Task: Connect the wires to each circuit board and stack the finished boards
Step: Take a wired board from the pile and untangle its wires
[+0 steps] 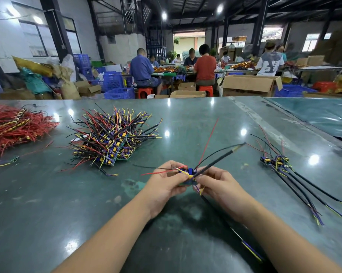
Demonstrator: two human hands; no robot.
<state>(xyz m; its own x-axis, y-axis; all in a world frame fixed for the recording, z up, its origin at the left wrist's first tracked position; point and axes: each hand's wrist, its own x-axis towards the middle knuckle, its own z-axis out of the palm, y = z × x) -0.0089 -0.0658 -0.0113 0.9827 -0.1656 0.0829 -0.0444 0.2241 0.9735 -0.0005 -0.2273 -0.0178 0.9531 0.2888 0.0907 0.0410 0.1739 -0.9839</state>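
The green worktable (48, 203) is carrying a heap of wired circuit boards (111, 140) left of the hands, finished boards (276, 161) right. Left hand (164, 184) and right hand (217, 184) are pinching one green circuit board (187, 182) above the table's middle, its red wire (209, 140) rising; no writing is legible.

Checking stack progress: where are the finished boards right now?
In the head view, the finished boards lie on the green table, right of both hands, black leads trailing toward the near right edge.

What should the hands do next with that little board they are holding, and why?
Probably finish seating the wire first. Both the left hand and the right hand pinch the circuit board above the table, and a red wire sticks up loose. Then it likely joins the finished boards lying on the right.
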